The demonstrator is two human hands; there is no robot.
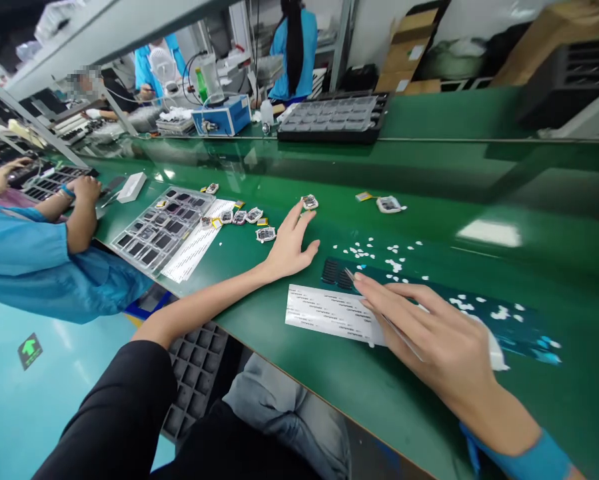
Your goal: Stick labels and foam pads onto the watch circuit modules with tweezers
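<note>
Left of the left hand (290, 249), a clear tray (152, 270) holds dark pieces (162, 240).

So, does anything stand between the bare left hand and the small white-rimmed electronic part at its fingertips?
Nothing visible does: the left hand has its fingertips right at the white-rimmed electronic part, though I can't tell whether they touch. A similar white-rimmed piece lies left of the hand, off that path.
</note>
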